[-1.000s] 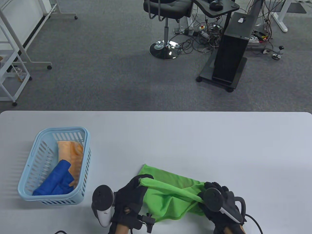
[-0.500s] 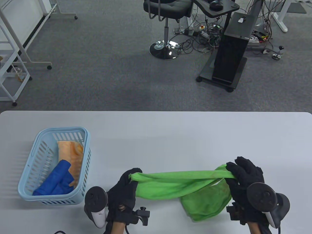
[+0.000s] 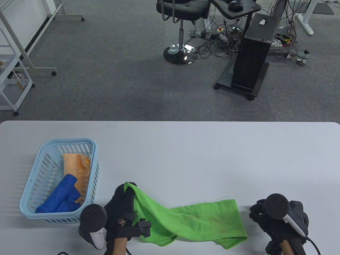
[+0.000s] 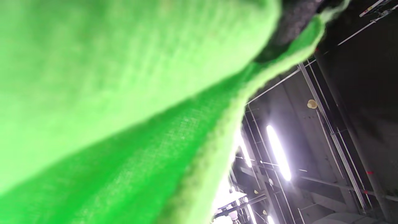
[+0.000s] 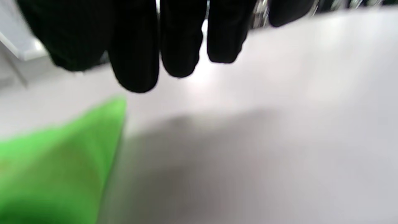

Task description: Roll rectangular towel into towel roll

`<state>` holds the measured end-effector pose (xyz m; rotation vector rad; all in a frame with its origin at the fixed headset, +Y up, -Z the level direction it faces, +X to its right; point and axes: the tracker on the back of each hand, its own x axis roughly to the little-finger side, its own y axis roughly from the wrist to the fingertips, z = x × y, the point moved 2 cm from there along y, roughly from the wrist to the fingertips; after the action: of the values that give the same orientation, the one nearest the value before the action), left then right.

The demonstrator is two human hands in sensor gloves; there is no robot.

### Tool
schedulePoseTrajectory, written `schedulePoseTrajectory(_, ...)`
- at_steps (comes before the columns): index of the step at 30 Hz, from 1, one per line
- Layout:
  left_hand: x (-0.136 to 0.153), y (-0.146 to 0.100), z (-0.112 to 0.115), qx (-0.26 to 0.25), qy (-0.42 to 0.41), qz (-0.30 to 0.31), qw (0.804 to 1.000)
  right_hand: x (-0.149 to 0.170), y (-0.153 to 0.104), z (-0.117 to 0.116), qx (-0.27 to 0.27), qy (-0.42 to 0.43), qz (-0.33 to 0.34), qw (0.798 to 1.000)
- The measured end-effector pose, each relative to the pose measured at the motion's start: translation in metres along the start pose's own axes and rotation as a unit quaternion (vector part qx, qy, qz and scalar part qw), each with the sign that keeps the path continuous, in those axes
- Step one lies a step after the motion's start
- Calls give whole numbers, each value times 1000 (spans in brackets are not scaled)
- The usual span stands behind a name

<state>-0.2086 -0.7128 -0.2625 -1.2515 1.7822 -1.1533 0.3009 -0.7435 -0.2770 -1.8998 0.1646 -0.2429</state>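
L hand (image 3: pixel 123 204) pinches towel (image 3: pixel 191 223) corner (R hand (image 3: pixel 273 220) clear).

Even overhead light on the table view; both wrist views blurred.

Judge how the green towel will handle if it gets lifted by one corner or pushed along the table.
The green towel probably hangs limp: it sags from the corner that the left hand pinches down onto the table. Pushed, it would likely bunch, not slide whole; it already lies creased. It seems light and thin. The right hand is off it.
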Motion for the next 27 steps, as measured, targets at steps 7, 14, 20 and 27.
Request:
schedulePoseTrajectory(7, -2, -3, 8, 27, 33, 8, 999, -39, 8, -29, -44, -74, 11, 996)
schedulePoseTrajectory(14, 0, -2, -1, 4, 10, 4, 1000, -12, -6, 56, 129, 117, -21, 984)
schedulePoseTrajectory(20, -1, 0, -4, -9, 9, 4, 1000, -27, -40, 134, 286, 49, -37, 956)
schedulePoseTrajectory(27, 0, 0, -5, -12, 10, 1, 1000, -66, -36, 130, 269, 14, 22, 963)
